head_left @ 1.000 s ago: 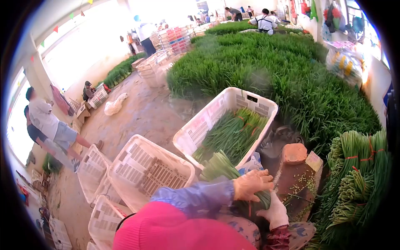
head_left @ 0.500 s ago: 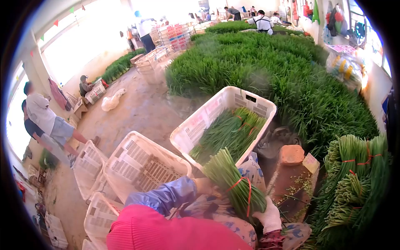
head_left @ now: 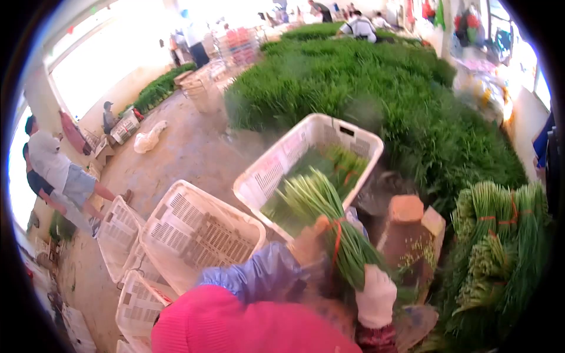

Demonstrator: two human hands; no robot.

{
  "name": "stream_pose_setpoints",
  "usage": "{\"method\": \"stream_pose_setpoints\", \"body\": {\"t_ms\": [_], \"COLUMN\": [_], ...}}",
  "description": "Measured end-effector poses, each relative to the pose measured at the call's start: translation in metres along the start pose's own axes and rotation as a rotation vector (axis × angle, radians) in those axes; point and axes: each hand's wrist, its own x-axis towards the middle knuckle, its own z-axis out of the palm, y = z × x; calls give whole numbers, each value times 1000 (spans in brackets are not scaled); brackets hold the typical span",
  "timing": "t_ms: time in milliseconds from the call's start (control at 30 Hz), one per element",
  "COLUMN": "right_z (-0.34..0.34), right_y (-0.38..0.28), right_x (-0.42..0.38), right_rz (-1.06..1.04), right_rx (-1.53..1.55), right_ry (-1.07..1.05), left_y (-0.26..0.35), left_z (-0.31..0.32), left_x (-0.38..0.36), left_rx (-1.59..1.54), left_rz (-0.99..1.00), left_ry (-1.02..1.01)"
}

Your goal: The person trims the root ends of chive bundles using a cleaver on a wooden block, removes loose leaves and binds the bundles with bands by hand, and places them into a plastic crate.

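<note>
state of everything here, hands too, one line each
left hand, closed on bunch
right hand, gloved, closed on bunch
bunch, banded red, tilted
middle crate, part filled with greens
left crate, open-topped
stacked bunches, banded red
brick, lying flat

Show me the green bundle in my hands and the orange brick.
Green bundle [head_left: 352, 241]: head view, on stalks beside the red band.
Orange brick [head_left: 406, 208]: head view, on its upper face.

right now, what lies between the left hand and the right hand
The head view shows a bundle of green stalks spanning that stretch, with a red band nearer the left hand than the right hand.
</note>
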Motion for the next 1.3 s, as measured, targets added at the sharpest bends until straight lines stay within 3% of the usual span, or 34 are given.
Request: {"method": "stream_pose_setpoints", "body": {"t_ms": [67, 100, 133, 200, 267, 333, 367, 467, 533, 567, 600, 667, 700, 933, 1000, 1133, 1233, 1267, 1300], "right_z": [-4, -9, -11, -21, -32, -56, -80, -103, -104, -96, -91, -83, -79, -57, -49, -11, 5, 1, 0], "right_y": [-9, -17, -21, -23, -12, 9, 8, 26, 18, 12, 8, 0, -7, -13, -12, 6, 4, 1, -1], "right_x": [11, 15, 16, 7, 0, -13, 7, 13, 22, 28, 35, 49, 58, 78, 79, 56, 31, 28, 23], "right_rz": [-14, 16, 43, 112, 135, 424, 611, 806, 817, 689, 690, 359, 292, 209, 176, 340, 530, 550, 556], "right_rx": [-39, 16, 67, 170, 282, 441, 333, 365, 656, 729, 728, 608, 617, 614, 601, 727, 877, 908, 948], "right_ry": [-18, -39, -46, -196, -307, -842, -1038, -674, -184, 23, 24, -10, -9, -2, 10, -450, -361, -314, -216], "left_y": [3, 3, -1, 8, 3, 11, 12, 10, 16, 19, 19, 22, 23, 15, 16, -6, -13, -6, 2], "left_z": [-13, -20, -48, -33, -56, -50, -47, -56, -36, -26, -21, -14, -9, -4, -3, 1, 5, 0, 6], "left_x": [6, 9, 17, 13, 16, 11, 11, 12, 12, 12, 12, 13, 12, 17, 21, 28, 26, 31, 31], "left_rx": [-55, 71, -104, -69, -7, 152, 167, 215, 234, 260, 259, 324, 327, 328, 127, 34, 70, 178, 187], "left_rz": [-107, -19, -119, -7, 42, 73, 19, -29, -55, -75, -75, -69, -70, -32, -7, 124, 204, 133, -18], "left_ry": [-39, 136, 78, 226, 227, 100, 65, -45, -60, -77, -79, -128, -130, -239, -366, -513, -548, -659, -612]}}
